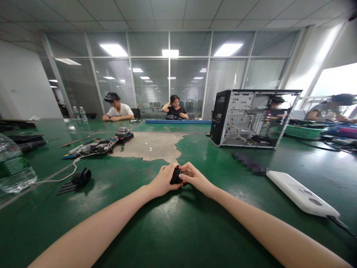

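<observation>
A small black part [176, 177] is held between my two hands just above the green table [167, 230], near the middle of the view. My left hand [164, 180] is closed round its left side. The fingertips of my right hand [196, 179] pinch its right side. Fingers cover much of the part, so its exact kind cannot be made out. Left of my hands lies a black piece with a round end and several thin prongs [79, 179]. Farther out is a circuit board [93, 146] beside a dark base with a round grey top [124, 132].
An open computer case [223, 123] stands at the right. Nearer are a white power bank [302, 193] with a cable and a blurred dark item. A water bottle [16, 167] is at the far left, a green basket [306, 132] far right. Several people sit round the table.
</observation>
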{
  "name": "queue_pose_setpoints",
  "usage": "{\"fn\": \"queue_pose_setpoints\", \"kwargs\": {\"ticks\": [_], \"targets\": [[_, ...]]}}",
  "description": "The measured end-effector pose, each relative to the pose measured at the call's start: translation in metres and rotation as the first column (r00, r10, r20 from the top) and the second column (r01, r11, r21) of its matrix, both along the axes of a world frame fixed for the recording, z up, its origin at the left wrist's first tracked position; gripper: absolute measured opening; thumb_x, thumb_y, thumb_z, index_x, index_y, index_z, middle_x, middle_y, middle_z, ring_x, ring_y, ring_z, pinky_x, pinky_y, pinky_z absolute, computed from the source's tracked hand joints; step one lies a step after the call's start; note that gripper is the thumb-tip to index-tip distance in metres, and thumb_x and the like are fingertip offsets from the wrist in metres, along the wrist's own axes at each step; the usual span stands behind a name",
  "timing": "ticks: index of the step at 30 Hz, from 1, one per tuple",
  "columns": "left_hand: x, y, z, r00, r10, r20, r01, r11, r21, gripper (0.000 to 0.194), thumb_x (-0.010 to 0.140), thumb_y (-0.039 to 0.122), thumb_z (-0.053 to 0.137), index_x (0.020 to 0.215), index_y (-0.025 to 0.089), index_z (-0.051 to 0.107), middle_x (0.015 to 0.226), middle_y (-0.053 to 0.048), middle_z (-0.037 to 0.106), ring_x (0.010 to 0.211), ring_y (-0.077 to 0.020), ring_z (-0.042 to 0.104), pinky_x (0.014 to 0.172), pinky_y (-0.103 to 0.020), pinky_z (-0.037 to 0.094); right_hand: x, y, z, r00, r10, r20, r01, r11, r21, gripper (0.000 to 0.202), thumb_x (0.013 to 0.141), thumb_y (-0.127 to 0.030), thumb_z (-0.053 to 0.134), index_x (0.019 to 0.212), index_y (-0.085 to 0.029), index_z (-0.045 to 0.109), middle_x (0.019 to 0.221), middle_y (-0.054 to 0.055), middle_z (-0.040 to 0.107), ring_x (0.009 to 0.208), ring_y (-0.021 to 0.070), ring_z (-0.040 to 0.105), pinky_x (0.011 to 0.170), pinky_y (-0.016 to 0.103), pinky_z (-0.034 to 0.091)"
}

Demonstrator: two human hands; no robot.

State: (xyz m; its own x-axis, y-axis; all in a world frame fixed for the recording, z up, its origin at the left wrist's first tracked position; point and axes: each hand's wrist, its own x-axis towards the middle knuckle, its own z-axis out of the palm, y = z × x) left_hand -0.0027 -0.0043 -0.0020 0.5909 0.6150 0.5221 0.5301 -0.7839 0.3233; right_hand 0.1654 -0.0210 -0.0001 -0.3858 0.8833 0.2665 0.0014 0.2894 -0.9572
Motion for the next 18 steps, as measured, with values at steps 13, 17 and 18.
{"fn": "queue_pose_setpoints", "kwargs": {"ticks": [13, 17, 18], "targets": [[-0.0010, -0.0010, 0.0011, 1.000, -0.002, -0.019, 0.002, 1.000, 0.018, 0.056, 0.066, 0.034, 0.061, 0.111, 0.021, 0.032, 0.106, -0.005, 0.048, 0.098, -0.0210, 0.047, 0.087, -0.037, 0.032, 0.0007, -0.0022, 0.0033, 1.000, 0.022, -0.019, -0.023, 1.000, -0.014, 0.031, 0.065, -0.032, 0.064, 0.086, -0.021, 0.044, 0.088, 0.000, 0.053, 0.075, 0.0117, 0.055, 0.062, 0.025, 0.045], [-0.0012, -0.0025, 0.0037, 1.000, -0.008, -0.016, 0.008, 1.000, 0.007, 0.055, 0.067, 0.035, 0.061, 0.111, 0.021, 0.032, 0.106, -0.005, 0.048, 0.098, -0.0211, 0.047, 0.087, -0.037, 0.032, -0.0012, -0.0018, 0.0031, 1.000, -0.015, -0.007, 0.015, 0.999, -0.044, 0.030, 0.067, -0.034, 0.061, 0.088, -0.020, 0.044, 0.086, 0.000, 0.052, 0.071, 0.0105, 0.054, 0.062, 0.025, 0.045], [-0.0012, -0.0027, 0.0043, 1.000, -0.010, -0.016, 0.011, 1.000, 0.005, 0.055, 0.067, 0.035, 0.061, 0.111, 0.021, 0.032, 0.106, -0.005, 0.048, 0.098, -0.0210, 0.047, 0.087, -0.037, 0.032, -0.0011, -0.0013, 0.0025, 1.000, -0.020, 0.003, 0.020, 0.999, -0.041, 0.030, 0.068, -0.034, 0.061, 0.090, -0.020, 0.045, 0.088, 0.000, 0.052, 0.072, 0.0106, 0.055, 0.063, 0.026, 0.045]]}}
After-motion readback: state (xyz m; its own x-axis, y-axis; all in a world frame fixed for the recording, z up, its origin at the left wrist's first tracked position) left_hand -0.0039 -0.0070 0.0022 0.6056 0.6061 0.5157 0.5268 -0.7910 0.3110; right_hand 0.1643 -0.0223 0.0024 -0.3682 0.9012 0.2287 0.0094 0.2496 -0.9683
